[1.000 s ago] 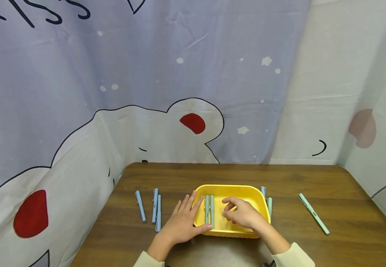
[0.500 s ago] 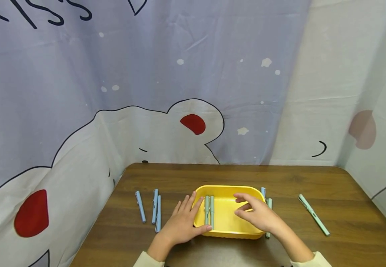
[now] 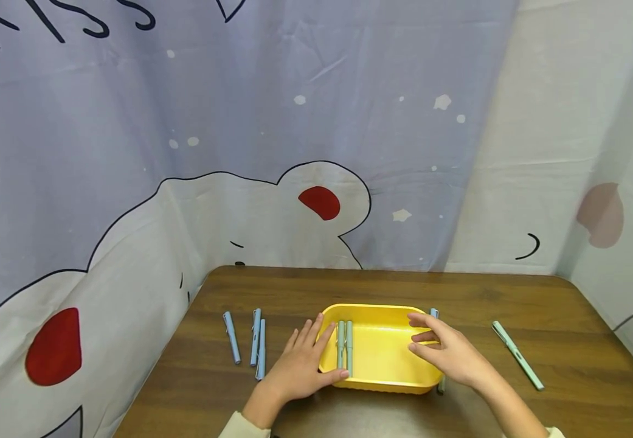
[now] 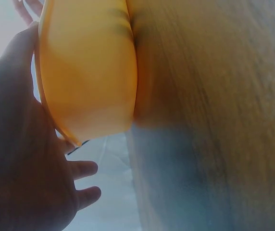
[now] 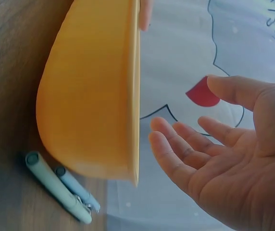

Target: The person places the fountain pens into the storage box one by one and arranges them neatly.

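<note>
A yellow plastic tray (image 3: 376,384) sits on the table. My left hand (image 3: 301,368) rests on its left rim with fingers spread and thumb along the front edge. Two green pens (image 3: 349,347) lie side by side inside the tray, near that hand. Over the tray's right end hovers my right hand (image 3: 450,351), its fingers loosely bent and nothing between them. Just outside that end, a green pen (image 5: 58,187) and a blue pen (image 5: 77,186) lie close together in the right wrist view. The head view shows only bits of both, as hand and tray cover them.
Three blue pens (image 3: 231,338) lie on the wooden table (image 3: 201,395) to the left of the tray. Another green pen (image 3: 517,355) lies slanted at the right. A printed curtain (image 3: 404,152) hangs behind the table.
My right hand has moved right, from over the tray's middle to its right end, and its fingers have opened out somewhat. My left hand has stayed on the rim.
</note>
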Motion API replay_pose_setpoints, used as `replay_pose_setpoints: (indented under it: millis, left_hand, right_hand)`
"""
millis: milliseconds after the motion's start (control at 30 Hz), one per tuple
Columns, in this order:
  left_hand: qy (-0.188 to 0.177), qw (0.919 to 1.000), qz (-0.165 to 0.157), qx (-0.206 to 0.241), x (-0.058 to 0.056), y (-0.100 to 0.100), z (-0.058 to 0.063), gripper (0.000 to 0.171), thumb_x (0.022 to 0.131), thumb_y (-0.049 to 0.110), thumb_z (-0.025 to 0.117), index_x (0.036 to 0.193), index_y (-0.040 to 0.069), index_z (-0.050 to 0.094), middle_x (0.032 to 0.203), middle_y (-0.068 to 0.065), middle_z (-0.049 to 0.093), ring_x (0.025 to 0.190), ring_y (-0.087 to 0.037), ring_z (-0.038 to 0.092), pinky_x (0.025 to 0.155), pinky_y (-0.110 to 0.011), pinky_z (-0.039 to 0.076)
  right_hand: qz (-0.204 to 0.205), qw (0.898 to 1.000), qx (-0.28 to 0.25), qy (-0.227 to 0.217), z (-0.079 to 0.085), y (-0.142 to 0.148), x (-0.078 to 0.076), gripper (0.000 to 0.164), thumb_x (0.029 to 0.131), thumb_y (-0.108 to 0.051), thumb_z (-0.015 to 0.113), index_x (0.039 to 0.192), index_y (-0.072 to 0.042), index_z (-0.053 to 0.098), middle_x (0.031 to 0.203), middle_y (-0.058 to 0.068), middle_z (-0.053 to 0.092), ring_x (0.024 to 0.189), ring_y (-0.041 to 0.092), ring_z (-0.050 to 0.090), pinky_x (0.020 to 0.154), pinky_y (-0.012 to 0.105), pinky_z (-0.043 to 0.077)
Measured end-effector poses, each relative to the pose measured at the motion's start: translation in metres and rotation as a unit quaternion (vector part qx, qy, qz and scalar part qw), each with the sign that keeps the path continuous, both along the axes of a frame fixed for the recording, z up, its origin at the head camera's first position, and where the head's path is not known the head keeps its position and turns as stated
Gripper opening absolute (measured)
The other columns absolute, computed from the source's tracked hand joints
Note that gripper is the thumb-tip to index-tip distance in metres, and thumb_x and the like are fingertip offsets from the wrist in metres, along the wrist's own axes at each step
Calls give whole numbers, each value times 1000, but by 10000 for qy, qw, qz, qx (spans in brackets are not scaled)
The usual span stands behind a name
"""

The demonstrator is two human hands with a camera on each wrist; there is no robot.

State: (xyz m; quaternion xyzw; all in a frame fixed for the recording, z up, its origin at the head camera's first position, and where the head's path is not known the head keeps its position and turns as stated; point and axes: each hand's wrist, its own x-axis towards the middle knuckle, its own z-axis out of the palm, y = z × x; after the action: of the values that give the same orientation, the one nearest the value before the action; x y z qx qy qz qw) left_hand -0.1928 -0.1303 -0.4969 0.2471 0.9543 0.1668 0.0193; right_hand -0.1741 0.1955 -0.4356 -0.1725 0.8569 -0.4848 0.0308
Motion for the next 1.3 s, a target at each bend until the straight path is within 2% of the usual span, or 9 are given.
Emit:
replay_pose_setpoints:
  millis: [133, 367, 533, 700, 800, 1067, 1300]
  left_hand:
    - [1, 10000, -4, 13, 1, 0, 0, 94, 93, 74, 49, 164, 19, 21, 171, -11, 6, 154, -40, 16, 120, -62, 18]
    - [0, 10000, 19, 28, 1, 1, 1, 94, 92, 74, 50, 164, 20, 21, 171, -11, 7, 154, -39, 17, 120, -61, 19]
    - [20, 10000, 18, 22, 1, 2, 1, 94, 92, 74, 51, 163, 21, 22, 171, -10, 8, 154, -39, 18, 120, -61, 19]
    - [43, 10000, 8, 39, 1, 1, 1, 93, 92, 73, 51, 163, 20, 22, 171, -11, 8, 153, -40, 19, 120, -62, 20]
    - [51, 10000, 6, 46, 1, 1, 1, 93, 92, 73, 51, 163, 20, 23, 171, -11, 8, 154, -40, 18, 120, -62, 20]
    - [48, 9999, 3, 98, 0, 1, 1, 93, 92, 72, 52, 163, 20, 23, 171, -11, 9, 154, -38, 17, 120, -62, 20]
    - [28, 9999, -6, 107, 1, 0, 1, 93, 92, 73, 51, 163, 20, 23, 171, -11, 9, 154, -39, 17, 120, -62, 19]
  right_hand:
    - [-20, 10000, 18, 42, 1, 9, 3, 63, 98, -24, 69, 152, -5, 42, 143, 22, 53, 118, 33, 65, 91, 29, 55]
    - [-76, 9999, -37, 80, 0, 22, 9, 63, 98, -20, 68, 152, -2, 40, 142, 25, 53, 117, 35, 64, 88, 23, 54]
    - [-181, 9997, -39, 164, -1, 33, 12, 62, 97, -17, 69, 150, -1, 42, 141, 27, 53, 114, 19, 65, 88, 22, 55]
    - [-279, 9993, 37, 263, -2, 46, 13, 60, 97, -15, 69, 149, 0, 43, 141, 27, 53, 110, 1, 61, 87, 20, 54]
    - [-361, 9988, 75, 323, -3, 54, 13, 61, 97, -15, 69, 149, 2, 41, 140, 27, 53, 109, -6, 58, 87, 19, 54]
    - [-444, 9984, 96, 342, -3, 71, 17, 62, 98, -13, 68, 150, 3, 39, 141, 31, 50, 108, -11, 57, 84, 20, 55]
    - [-708, 9955, 515, 369, -2, 84, 18, 64, 97, -17, 69, 150, 2, 40, 142, 30, 50, 109, -12, 54, 82, 18, 53]
